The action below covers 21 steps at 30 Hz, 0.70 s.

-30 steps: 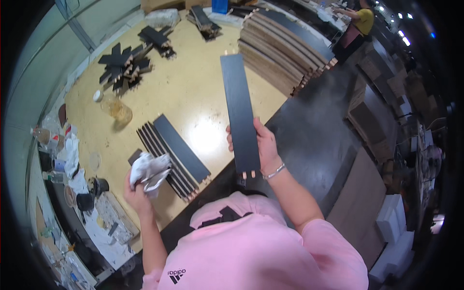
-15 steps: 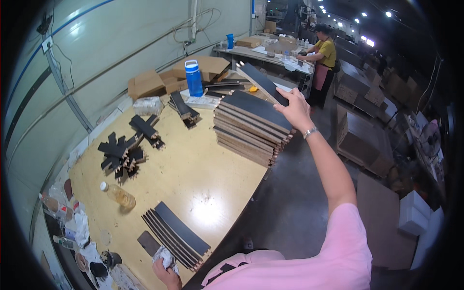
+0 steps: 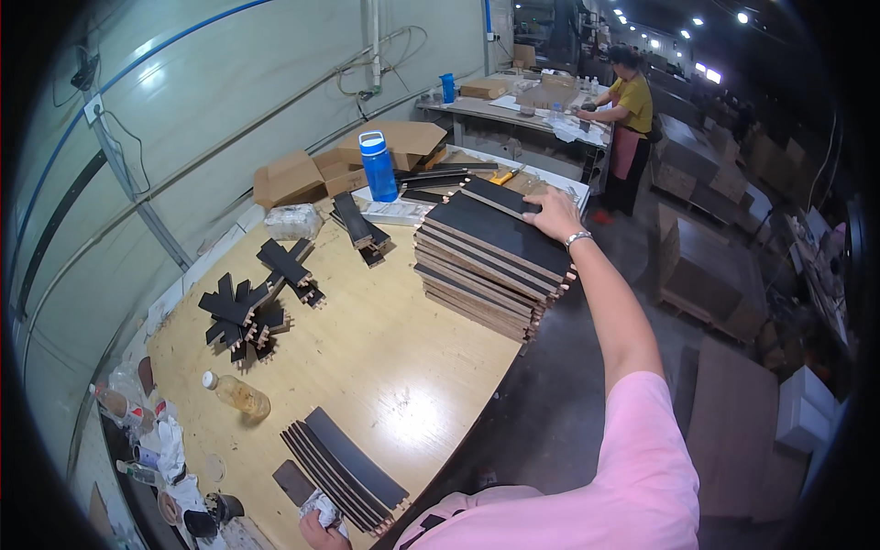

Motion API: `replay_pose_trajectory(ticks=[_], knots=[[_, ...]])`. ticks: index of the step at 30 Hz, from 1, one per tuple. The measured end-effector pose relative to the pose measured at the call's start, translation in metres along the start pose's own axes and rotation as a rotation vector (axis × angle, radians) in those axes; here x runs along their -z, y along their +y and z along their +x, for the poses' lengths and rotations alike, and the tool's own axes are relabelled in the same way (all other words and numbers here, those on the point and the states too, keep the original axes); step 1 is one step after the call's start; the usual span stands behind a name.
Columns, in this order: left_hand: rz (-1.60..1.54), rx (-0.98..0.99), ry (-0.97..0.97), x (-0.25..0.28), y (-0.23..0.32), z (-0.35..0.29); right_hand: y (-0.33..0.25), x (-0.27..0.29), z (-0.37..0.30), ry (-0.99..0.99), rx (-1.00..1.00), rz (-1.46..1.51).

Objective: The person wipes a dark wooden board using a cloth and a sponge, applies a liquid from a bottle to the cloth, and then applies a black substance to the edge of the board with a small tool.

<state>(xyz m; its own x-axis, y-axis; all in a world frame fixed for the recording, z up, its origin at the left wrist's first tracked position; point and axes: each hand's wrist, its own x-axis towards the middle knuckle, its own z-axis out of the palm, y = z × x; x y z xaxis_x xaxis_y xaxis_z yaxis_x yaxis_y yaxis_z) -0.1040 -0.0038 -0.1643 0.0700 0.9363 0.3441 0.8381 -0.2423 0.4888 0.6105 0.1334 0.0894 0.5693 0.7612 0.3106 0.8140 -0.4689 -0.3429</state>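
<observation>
My right hand (image 3: 555, 216) is at the near end of a narrow black board (image 3: 500, 196), thumb and fingers closed on it. That board lies on top of a tall stack of black-faced boards (image 3: 477, 284) with raw brown edges and small pegs at their ends. Low in the view, my left hand (image 3: 321, 533) grips a crumpled white cloth (image 3: 318, 507). Beside the cloth are a small dark flat piece (image 3: 293, 482) and a row of narrow black strips (image 3: 332, 477), several standing on edge. The left fingers are partly hidden by the frame's lower edge.
Crossed piles of black strips (image 3: 240, 316) lie on the table's left. A bottle of yellowish liquid (image 3: 236, 396) and a blue water bottle (image 3: 378, 168) stand on the table (image 3: 367, 367). Cardboard boxes (image 3: 289, 179) are behind. A person (image 3: 629, 115) works at another bench.
My right hand has lowered the narrow black board from a raised, tilted position onto the stack. My left hand stays at the cloth. The whole view has shifted slightly.
</observation>
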Motion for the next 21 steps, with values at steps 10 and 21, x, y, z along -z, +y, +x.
replay_pose_trajectory(ticks=[10, 21], knots=[[-0.039, 0.027, -0.036, 0.006, 0.017, 0.009, 0.029, -0.017, 0.012, -0.139, 0.009, 0.263], [-0.027, 0.023, 0.0, 0.007, -0.006, -0.001, -0.069, -0.024, -0.036, 0.469, 0.307, 0.307]])
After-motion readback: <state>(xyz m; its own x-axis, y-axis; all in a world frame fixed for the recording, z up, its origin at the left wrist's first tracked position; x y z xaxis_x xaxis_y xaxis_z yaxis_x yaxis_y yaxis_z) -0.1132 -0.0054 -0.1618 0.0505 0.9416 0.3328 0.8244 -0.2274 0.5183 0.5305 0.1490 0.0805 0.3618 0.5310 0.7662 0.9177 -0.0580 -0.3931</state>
